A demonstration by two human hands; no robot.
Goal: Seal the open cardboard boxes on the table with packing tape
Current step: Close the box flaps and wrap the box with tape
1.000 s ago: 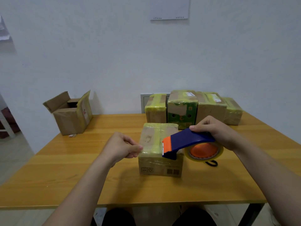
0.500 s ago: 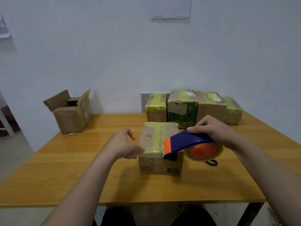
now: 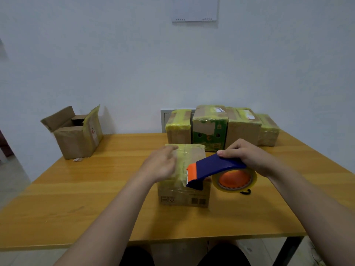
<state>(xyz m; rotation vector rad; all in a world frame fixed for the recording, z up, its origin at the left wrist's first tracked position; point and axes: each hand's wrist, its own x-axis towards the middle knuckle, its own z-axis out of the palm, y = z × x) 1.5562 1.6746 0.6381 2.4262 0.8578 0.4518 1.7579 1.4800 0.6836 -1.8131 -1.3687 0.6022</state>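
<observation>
A small cardboard box (image 3: 183, 196) sits in the middle of my view on the wooden table (image 3: 76, 198), its top already wrapped in yellowish tape. My left hand (image 3: 161, 166) lies over the left part of that top with its fingers stretched out, holding nothing. It is blurred, so I cannot say how firmly it presses. My right hand (image 3: 247, 158) is curled tight round the blue tape dispenser (image 3: 215, 167). The dispenser's orange blade end hangs over the box's right front corner and hides it from me, and its tape roll (image 3: 235, 179) is just right of the box. Toward the left of the frame, well apart from both hands, stands the open cardboard box (image 3: 76, 139) with its flaps up and a scrap (image 3: 77, 159) at its foot. Behind the middle box, against the wall, a row of four sealed boxes (image 3: 244, 131) stands side by side, partly covering a grey wall plate (image 3: 163, 120). A sheet of paper (image 3: 195, 8) hangs at top centre.
</observation>
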